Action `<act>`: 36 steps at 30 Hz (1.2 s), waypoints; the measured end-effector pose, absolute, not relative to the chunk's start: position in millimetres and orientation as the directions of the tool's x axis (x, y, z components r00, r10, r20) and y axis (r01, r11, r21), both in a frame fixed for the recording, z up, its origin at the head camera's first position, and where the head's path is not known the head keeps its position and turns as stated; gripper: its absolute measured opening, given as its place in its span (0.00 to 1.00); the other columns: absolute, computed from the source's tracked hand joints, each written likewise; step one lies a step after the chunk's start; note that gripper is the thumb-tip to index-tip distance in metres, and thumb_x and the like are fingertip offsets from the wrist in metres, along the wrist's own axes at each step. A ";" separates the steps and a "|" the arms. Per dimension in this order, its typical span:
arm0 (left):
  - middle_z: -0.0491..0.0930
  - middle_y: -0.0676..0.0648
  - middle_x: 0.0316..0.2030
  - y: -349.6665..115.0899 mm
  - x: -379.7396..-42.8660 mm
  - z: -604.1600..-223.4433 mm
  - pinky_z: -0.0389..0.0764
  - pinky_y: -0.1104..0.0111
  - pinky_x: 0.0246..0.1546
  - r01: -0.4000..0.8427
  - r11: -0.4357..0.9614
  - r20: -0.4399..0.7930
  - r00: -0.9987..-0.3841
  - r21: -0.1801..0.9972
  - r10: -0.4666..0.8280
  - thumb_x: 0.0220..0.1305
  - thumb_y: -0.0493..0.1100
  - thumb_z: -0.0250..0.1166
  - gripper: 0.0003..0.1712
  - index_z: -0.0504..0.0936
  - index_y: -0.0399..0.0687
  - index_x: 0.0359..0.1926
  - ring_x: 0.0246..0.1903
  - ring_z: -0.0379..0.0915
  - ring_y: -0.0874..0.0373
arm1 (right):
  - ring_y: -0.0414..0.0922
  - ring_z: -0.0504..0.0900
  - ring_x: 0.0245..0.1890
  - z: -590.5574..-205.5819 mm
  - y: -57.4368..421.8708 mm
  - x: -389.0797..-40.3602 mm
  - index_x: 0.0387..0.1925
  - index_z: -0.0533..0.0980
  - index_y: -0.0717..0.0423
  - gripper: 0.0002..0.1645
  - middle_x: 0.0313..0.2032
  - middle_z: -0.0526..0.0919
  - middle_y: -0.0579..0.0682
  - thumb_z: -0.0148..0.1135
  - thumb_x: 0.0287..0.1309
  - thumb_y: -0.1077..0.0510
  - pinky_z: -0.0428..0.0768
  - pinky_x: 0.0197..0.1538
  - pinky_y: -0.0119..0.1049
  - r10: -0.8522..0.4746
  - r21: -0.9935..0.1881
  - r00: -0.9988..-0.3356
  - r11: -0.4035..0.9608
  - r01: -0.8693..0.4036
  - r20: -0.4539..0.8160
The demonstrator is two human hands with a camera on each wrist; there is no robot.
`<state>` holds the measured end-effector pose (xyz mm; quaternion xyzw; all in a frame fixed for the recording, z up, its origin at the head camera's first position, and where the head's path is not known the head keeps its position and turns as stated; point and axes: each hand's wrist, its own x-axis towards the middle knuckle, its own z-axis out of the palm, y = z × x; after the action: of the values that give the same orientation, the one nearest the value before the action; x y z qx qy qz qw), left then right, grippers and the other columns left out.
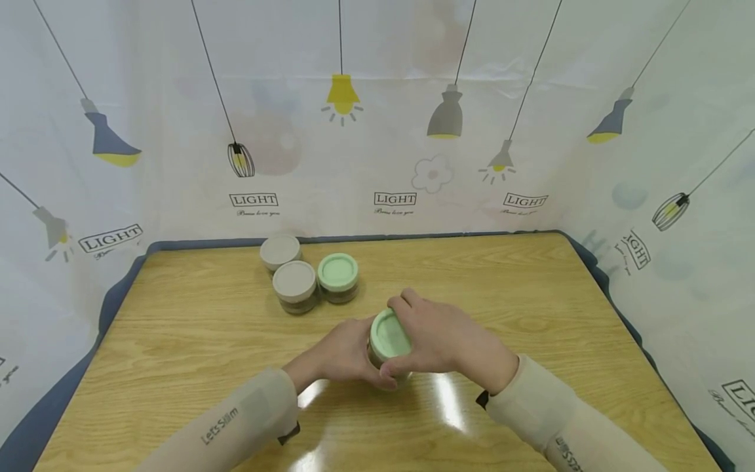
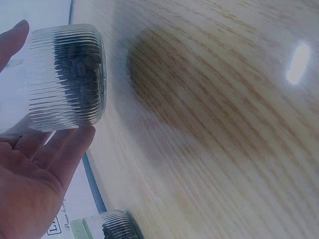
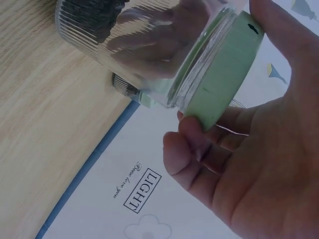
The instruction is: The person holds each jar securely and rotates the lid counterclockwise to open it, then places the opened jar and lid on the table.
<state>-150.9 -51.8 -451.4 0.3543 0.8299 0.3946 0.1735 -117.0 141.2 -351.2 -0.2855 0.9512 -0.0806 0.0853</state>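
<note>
A ribbed clear glass jar [image 2: 65,74] with dark pieces at its bottom is held above the table, tilted in the right wrist view. My left hand [image 1: 350,354] grips the jar's body from the left, fingers and thumb around the glass. From the right, my right hand [image 1: 442,334] grips the rim of its light green lid [image 1: 390,334] between thumb and fingers. Threaded glass shows beside the lid [image 3: 227,69] in the right wrist view; whether the lid is seated or loose I cannot tell.
Behind the hands stand a green-lidded jar [image 1: 338,272] and two grey-lidded jars, one in front [image 1: 295,282] and one farther back [image 1: 280,251]. They are on a wooden table [image 1: 194,341]. A printed curtain [image 1: 354,157] hangs along the table's back and sides.
</note>
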 end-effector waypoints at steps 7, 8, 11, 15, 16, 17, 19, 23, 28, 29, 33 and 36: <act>0.78 0.63 0.48 -51.9 -151.0 -450.2 0.76 0.64 0.50 0.446 0.447 -0.007 -0.702 0.775 0.713 0.34 0.66 0.77 0.46 0.69 0.66 0.57 0.47 0.73 0.67 | 0.40 0.73 0.32 -351.0 141.2 -118.1 0.54 0.67 0.55 0.50 0.43 0.71 0.48 0.66 0.39 0.26 0.77 0.33 0.37 -0.567 -0.189 -0.817 0.818 -0.544 -0.101; 0.78 0.63 0.48 -51.9 -150.9 -449.9 0.76 0.64 0.50 0.447 0.451 -0.007 -0.703 0.773 0.711 0.34 0.66 0.77 0.46 0.69 0.66 0.57 0.47 0.73 0.67 | 0.40 0.73 0.32 -351.1 141.1 -118.3 0.55 0.68 0.54 0.49 0.43 0.71 0.48 0.67 0.39 0.26 0.77 0.33 0.36 -0.567 -0.190 -0.818 0.818 -0.543 -0.101; 0.78 0.63 0.48 -51.8 -150.4 -449.2 0.76 0.64 0.50 0.449 0.456 -0.009 -0.706 0.768 0.709 0.33 0.67 0.77 0.46 0.70 0.66 0.57 0.46 0.73 0.67 | 0.39 0.73 0.32 -351.2 141.2 -119.4 0.54 0.68 0.51 0.47 0.43 0.70 0.46 0.67 0.38 0.27 0.77 0.32 0.35 -0.570 -0.199 -0.815 0.815 -0.544 -0.106; 0.78 0.63 0.47 -51.9 -149.5 -449.0 0.76 0.63 0.50 0.445 0.456 -0.008 -0.709 0.770 0.705 0.33 0.66 0.78 0.46 0.70 0.66 0.56 0.46 0.73 0.66 | 0.39 0.73 0.34 -350.3 142.4 -121.6 0.57 0.68 0.48 0.47 0.45 0.70 0.46 0.68 0.38 0.30 0.77 0.35 0.35 -0.583 -0.232 -0.803 0.804 -0.548 -0.123; 0.78 0.63 0.47 -51.9 -149.3 -449.2 0.76 0.63 0.50 0.444 0.455 -0.008 -0.709 0.772 0.705 0.33 0.66 0.78 0.45 0.71 0.66 0.56 0.46 0.73 0.67 | 0.40 0.73 0.35 -349.8 142.9 -122.1 0.58 0.68 0.47 0.47 0.46 0.70 0.46 0.69 0.38 0.30 0.77 0.36 0.36 -0.589 -0.240 -0.798 0.799 -0.552 -0.127; 0.78 0.63 0.47 -52.0 -149.2 -449.4 0.76 0.63 0.50 0.444 0.453 -0.007 -0.709 0.773 0.706 0.33 0.66 0.78 0.45 0.71 0.65 0.56 0.46 0.74 0.66 | 0.40 0.73 0.37 -349.3 143.5 -122.6 0.59 0.68 0.46 0.48 0.48 0.70 0.46 0.69 0.37 0.31 0.77 0.37 0.36 -0.595 -0.249 -0.793 0.794 -0.555 -0.130; 0.78 0.63 0.47 -51.9 -149.1 -450.0 0.76 0.63 0.50 0.445 0.447 -0.006 -0.704 0.776 0.710 0.33 0.66 0.78 0.46 0.71 0.64 0.56 0.46 0.74 0.67 | 0.42 0.73 0.40 -348.4 144.5 -123.4 0.61 0.67 0.44 0.48 0.49 0.70 0.46 0.71 0.36 0.33 0.77 0.40 0.37 -0.609 -0.261 -0.782 0.783 -0.564 -0.137; 0.78 0.63 0.48 -51.9 -148.8 -450.9 0.76 0.63 0.51 0.445 0.432 -0.008 -0.689 0.784 0.725 0.34 0.66 0.77 0.45 0.71 0.63 0.56 0.47 0.74 0.67 | 0.44 0.73 0.44 -347.6 146.3 -124.3 0.62 0.67 0.42 0.49 0.52 0.70 0.47 0.73 0.35 0.35 0.77 0.43 0.40 -0.638 -0.267 -0.758 0.761 -0.592 -0.138; 0.78 0.62 0.47 -51.5 -148.0 -451.3 0.76 0.64 0.51 0.441 0.423 -0.010 -0.682 0.791 0.731 0.34 0.66 0.77 0.44 0.72 0.62 0.55 0.47 0.74 0.67 | 0.44 0.72 0.46 -346.4 147.1 -124.2 0.62 0.67 0.41 0.49 0.52 0.71 0.46 0.74 0.35 0.37 0.77 0.45 0.40 -0.655 -0.269 -0.742 0.747 -0.608 -0.142; 0.78 0.62 0.47 -51.4 -147.9 -451.4 0.76 0.64 0.51 0.441 0.422 -0.010 -0.682 0.792 0.731 0.34 0.66 0.78 0.44 0.71 0.62 0.55 0.47 0.74 0.67 | 0.44 0.72 0.46 -346.0 147.1 -124.0 0.63 0.67 0.42 0.49 0.52 0.71 0.46 0.74 0.35 0.37 0.77 0.46 0.40 -0.656 -0.270 -0.741 0.747 -0.608 -0.144; 0.78 0.62 0.48 -51.3 -147.6 -452.6 0.76 0.63 0.52 0.445 0.422 -0.006 -0.682 0.790 0.731 0.34 0.66 0.78 0.46 0.70 0.62 0.57 0.47 0.74 0.67 | 0.44 0.72 0.48 -343.9 147.5 -122.2 0.67 0.64 0.42 0.55 0.53 0.70 0.47 0.75 0.35 0.36 0.76 0.48 0.42 -0.647 -0.277 -0.745 0.754 -0.595 -0.161; 0.78 0.62 0.48 -51.1 -147.2 -453.5 0.76 0.63 0.51 0.454 0.434 0.000 -0.691 0.778 0.723 0.33 0.66 0.78 0.47 0.70 0.62 0.57 0.46 0.74 0.67 | 0.46 0.72 0.49 -341.5 148.9 -119.7 0.71 0.58 0.41 0.63 0.55 0.69 0.48 0.76 0.32 0.34 0.76 0.50 0.44 -0.619 -0.290 -0.764 0.776 -0.560 -0.180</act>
<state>-147.2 -51.1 -453.5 0.3548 0.8296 0.3964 0.1698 -119.7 148.9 -341.5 -0.3162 0.9327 -0.1103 0.1341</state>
